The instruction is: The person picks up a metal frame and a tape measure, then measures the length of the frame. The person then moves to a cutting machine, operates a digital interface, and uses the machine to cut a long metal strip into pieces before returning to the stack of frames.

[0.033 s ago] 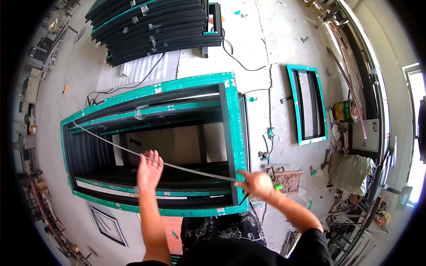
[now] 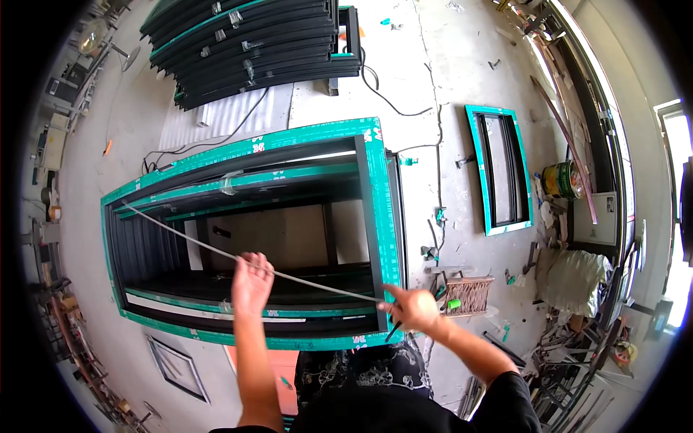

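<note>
Over the frame (image 2: 386, 209), the left hand (image 2: 253, 285) apparently holds a strip (image 2: 317, 283).

The left hand (image 2: 253, 287) is now slightly farther right along the thin grey strip (image 2: 325, 286), its fingers closer together; the right hand (image 2: 413, 309) is a little lower, and a dark bar (image 2: 506, 348) shows beside the right forearm (image 2: 473, 346)
</note>
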`<state>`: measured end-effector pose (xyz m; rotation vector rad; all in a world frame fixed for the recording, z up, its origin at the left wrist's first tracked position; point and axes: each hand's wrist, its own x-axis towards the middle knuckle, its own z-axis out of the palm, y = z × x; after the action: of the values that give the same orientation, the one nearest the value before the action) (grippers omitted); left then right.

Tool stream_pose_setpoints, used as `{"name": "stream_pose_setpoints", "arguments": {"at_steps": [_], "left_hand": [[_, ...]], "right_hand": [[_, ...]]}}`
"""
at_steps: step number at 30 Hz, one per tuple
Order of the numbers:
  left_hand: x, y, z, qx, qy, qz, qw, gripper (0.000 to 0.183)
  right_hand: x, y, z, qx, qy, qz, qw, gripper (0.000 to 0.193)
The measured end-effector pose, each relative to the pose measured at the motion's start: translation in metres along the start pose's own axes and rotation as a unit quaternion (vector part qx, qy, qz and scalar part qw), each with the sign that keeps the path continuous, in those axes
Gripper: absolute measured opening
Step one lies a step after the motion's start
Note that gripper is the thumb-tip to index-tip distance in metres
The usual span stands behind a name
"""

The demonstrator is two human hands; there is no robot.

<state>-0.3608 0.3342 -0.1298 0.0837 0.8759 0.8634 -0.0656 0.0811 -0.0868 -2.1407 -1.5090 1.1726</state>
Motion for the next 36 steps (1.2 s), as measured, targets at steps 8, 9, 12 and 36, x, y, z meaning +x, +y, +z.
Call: {"name": "stream_pose_setpoints", "arguments": {"at_steps": [8,9,12,36], "left_hand": [[-0.117,-0.119,0.018,0.319,-0.096,-0.165,0.928,0.035],[-0.124,-0.123,0.012,0.354,-0.102,-0.178,0.912,0.037],[-0.146,-0.112,-0.003,0.422,-0.090,-0.180,0.884,0.036],[-0.187,-0.142,-0.092,0.640,-0.254,-0.126,0.714,0.014]], "right_hand": [[-0.060,-0.060,0.089,0.257,0.104,0.114,0.954,0.060],[-0.062,-0.065,0.097,0.257,0.168,0.116,0.945,0.059],[-0.081,-0.069,0.112,0.311,0.216,0.251,0.891,0.057],[-0.185,0.010,0.217,0.214,0.538,0.330,0.746,0.036]]}}
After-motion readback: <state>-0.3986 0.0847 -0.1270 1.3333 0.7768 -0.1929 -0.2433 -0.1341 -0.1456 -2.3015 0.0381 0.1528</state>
